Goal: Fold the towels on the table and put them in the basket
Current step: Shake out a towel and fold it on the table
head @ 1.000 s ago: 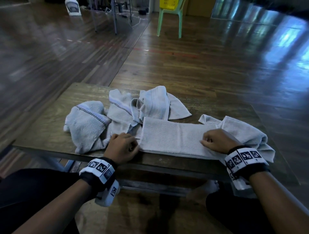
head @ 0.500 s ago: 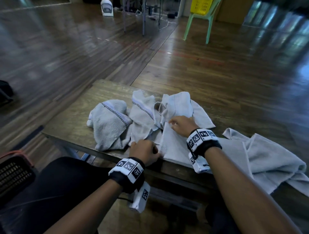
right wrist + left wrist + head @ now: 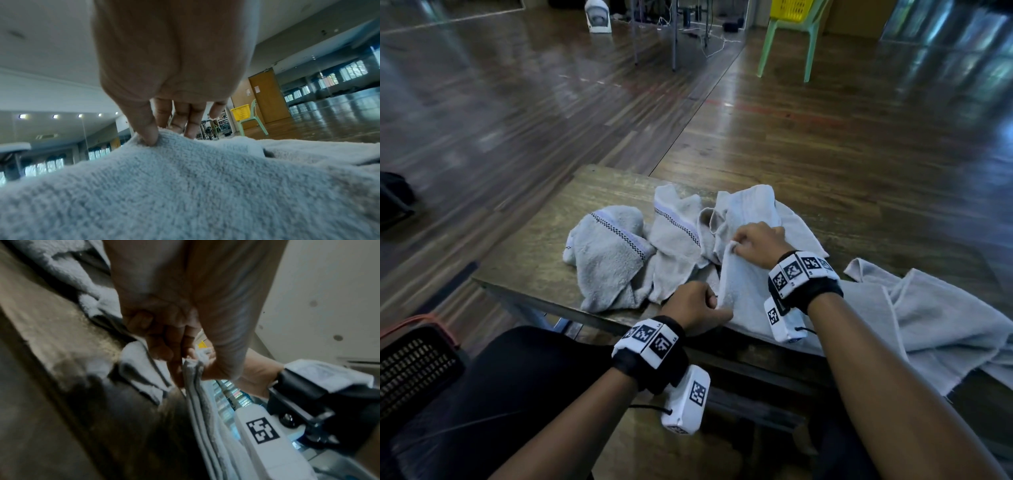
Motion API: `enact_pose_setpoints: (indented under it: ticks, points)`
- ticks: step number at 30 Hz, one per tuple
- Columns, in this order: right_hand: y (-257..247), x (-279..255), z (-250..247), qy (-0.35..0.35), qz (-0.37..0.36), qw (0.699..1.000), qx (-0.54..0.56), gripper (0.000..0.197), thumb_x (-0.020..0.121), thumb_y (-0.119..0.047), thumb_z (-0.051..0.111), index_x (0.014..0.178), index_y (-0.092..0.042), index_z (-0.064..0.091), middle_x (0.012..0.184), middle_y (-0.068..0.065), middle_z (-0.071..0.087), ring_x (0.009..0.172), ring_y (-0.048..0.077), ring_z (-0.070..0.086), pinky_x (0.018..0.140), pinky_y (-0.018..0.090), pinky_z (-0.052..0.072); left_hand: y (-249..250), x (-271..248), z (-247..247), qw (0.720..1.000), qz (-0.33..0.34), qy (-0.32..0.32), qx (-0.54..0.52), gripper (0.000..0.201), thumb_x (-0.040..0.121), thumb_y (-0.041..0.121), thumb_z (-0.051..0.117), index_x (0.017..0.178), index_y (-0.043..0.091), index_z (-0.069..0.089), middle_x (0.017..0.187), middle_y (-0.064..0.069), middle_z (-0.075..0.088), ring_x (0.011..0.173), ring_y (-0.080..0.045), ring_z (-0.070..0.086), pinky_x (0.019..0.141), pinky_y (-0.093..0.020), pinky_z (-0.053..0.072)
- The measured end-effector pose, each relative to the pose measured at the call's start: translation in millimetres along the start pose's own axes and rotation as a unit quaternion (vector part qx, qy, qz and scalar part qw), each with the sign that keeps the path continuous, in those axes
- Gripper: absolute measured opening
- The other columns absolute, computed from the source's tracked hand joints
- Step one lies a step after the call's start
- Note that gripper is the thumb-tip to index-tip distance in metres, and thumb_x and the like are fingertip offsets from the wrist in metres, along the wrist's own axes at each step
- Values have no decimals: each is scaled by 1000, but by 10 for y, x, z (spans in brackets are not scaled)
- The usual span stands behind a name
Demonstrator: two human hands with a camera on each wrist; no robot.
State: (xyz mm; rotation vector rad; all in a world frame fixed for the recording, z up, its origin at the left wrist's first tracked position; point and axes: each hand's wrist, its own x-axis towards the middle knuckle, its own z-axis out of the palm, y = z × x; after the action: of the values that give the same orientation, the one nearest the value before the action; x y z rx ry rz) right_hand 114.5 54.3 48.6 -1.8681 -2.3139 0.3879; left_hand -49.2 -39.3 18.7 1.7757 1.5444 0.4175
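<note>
A pale grey towel [image 3: 748,291] lies folded over at the front edge of the wooden table [image 3: 527,260]. My left hand [image 3: 714,302] pinches its near corner by the table edge; in the left wrist view the left hand [image 3: 189,360] clamps several stacked layers of the towel [image 3: 197,395]. My right hand [image 3: 734,245] pinches the far corner, thumb on top of the towel [image 3: 185,178], right hand [image 3: 162,134] slightly lifting it. A black mesh basket [image 3: 410,370] stands on the floor at my lower left.
Two crumpled towels with checkered bands [image 3: 609,253] [image 3: 674,240] lie left of my hands, another plain towel [image 3: 751,205] behind them. A larger towel [image 3: 945,325] hangs over the table's right front. A yellow basket [image 3: 794,5] sits on a green chair far back.
My right hand has carried the towel's right end leftward and now holds the far left corner. The left hand kept its grip. The view swung left, and the black basket came into sight.
</note>
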Motion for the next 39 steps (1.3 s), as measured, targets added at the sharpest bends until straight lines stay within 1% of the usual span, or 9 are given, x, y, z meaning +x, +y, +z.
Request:
enact_pose_setpoints:
  ticks: [6,12,15,18,21,25,31,35,39]
  points:
    - [60,-32,-282,129,-13,966,221,1,84,-27,59,84,-27,60,97,1,64,93,19,56,93,48,41,130,-111,-344,982,57,182,-15,20,69,24,64,75,17,47,62,5,51,63,-20,50,59,-32,40]
    - [88,-202,-574,119,-14,897,425,13,87,-4,57,85,-17,60,66,3,52,57,7,46,60,19,38,276,-230,-468,940,178,290,-39,20,64,25,59,80,20,48,70,11,51,66,-16,49,63,-34,45]
    - [175,-314,-617,92,-9,881,463,11,85,0,54,79,-9,58,59,3,54,47,0,49,51,14,38,336,-244,-308,929,237,282,-39,18,64,25,58,80,21,49,71,10,52,66,-15,49,64,-37,47]
    - [263,-453,-640,34,30,894,445,21,78,-21,48,78,-3,60,56,0,59,44,-2,50,44,8,35,386,-237,-46,928,266,263,-16,20,64,29,56,82,19,52,73,6,56,68,-20,54,63,-44,47]
    - [460,-484,-534,2,105,919,380,44,77,-45,58,84,-2,64,70,5,61,56,5,55,58,17,43,463,-233,231,936,251,248,13,20,62,33,53,77,20,52,69,10,55,67,-21,56,63,-38,47]
    - [734,-515,-392,-10,164,905,394,7,84,-12,64,81,-10,58,71,3,55,66,15,55,61,25,53,554,-197,550,942,246,209,92,22,61,38,46,75,23,52,72,8,60,76,-23,58,69,-33,36]
    - [1045,-661,-377,-12,173,930,325,8,85,-5,64,92,-6,61,71,1,57,60,9,51,51,12,46,687,-130,849,938,267,162,151,21,60,35,49,76,23,55,72,7,61,74,-24,57,69,-33,37]
    - [1223,-711,-301,4,187,943,276,13,84,-9,64,96,-6,65,80,1,61,72,12,55,64,21,44,690,-39,1019,927,285,135,205,25,53,37,62,73,23,54,67,8,59,67,-23,55,66,-32,23]
    - [1321,-719,-219,-13,185,948,259,11,83,-12,65,77,-20,60,78,-5,60,82,16,57,84,34,48,683,-9,1144,914,291,133,250,28,51,36,69,71,23,54,65,8,58,64,-21,55,63,-31,21]
